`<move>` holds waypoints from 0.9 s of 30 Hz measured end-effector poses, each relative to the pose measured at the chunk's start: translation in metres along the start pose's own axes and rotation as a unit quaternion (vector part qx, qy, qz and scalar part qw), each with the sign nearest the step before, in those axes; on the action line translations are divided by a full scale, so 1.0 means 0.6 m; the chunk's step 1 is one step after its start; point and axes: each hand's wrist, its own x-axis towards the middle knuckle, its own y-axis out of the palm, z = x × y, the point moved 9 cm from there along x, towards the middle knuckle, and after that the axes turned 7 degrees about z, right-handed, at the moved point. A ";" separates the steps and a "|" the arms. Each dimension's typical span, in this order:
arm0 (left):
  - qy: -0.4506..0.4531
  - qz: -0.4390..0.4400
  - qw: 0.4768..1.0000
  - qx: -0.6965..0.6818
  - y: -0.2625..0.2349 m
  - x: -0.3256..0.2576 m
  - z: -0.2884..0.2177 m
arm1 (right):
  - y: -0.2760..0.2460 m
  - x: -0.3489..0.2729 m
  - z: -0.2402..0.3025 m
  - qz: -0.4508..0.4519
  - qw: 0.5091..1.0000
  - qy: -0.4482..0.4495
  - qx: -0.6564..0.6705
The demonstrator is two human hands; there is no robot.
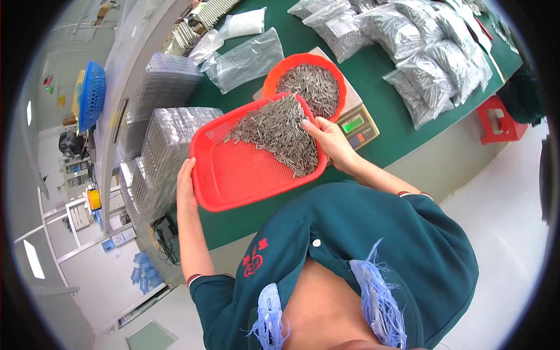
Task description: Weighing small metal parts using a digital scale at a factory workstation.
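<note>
Between my hands is a red plastic basket (233,178) with mesh sides, held at a slant above the green table. Small grey metal pins (274,131) are heaped toward its far right corner. My left hand (186,178) grips the left rim, fingers wrapped over the edge. On the right rim, my right hand (331,140) holds with the thumb on top. Just beyond that corner stands an orange-red bowl (269,88) with more of the same pins in it. The bowl rests on a weighing scale (357,125) with a lit green display.
Stacked clear plastic trays (175,137) stand to the left. Empty clear bags (248,61) lie at the far side of the green table (373,93). Several filled bags (429,81) of grey pieces are piled at far right. A red stool (500,119) stands beyond the table edge.
</note>
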 end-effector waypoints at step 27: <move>0.084 -0.257 0.929 0.251 -0.290 -0.120 0.384 | 0.116 0.007 -0.250 0.109 0.778 0.025 -0.619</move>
